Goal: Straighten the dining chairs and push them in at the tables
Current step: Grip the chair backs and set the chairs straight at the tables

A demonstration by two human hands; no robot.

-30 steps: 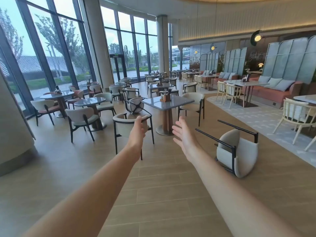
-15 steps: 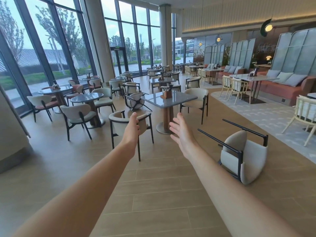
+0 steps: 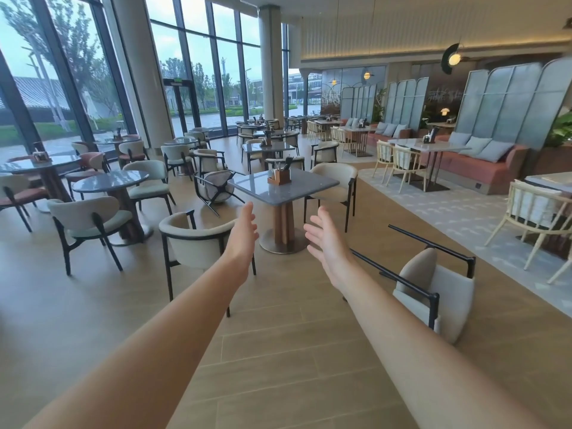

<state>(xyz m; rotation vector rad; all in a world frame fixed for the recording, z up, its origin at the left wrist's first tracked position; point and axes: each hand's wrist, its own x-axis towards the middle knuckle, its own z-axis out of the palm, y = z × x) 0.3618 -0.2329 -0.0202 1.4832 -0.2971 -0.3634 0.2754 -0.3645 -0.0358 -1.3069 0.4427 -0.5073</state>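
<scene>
Both my arms reach forward, palms facing each other, holding nothing. My left hand point(image 3: 244, 234) hovers by the right end of an upright cream armchair point(image 3: 192, 243) that stands turned away from the square grey table point(image 3: 283, 184). My right hand point(image 3: 325, 239) is open to the right of it. A second cream chair point(image 3: 439, 292) lies tipped over on the floor at my right, black legs pointing left. A third chair point(image 3: 216, 187) lies overturned left of the table. Another point(image 3: 335, 184) stands upright on the table's right side.
A wooden holder point(image 3: 279, 177) sits on the square table. Round tables point(image 3: 110, 182) with chairs fill the left by the windows. A grey carpet point(image 3: 448, 209) with pale wooden chairs and a pink bench lies right. Wood floor stretches in front of me.
I have walked closer to the square table; the chairs look larger. Both hands stay open and outstretched, the left now level with the near chair's backrest.
</scene>
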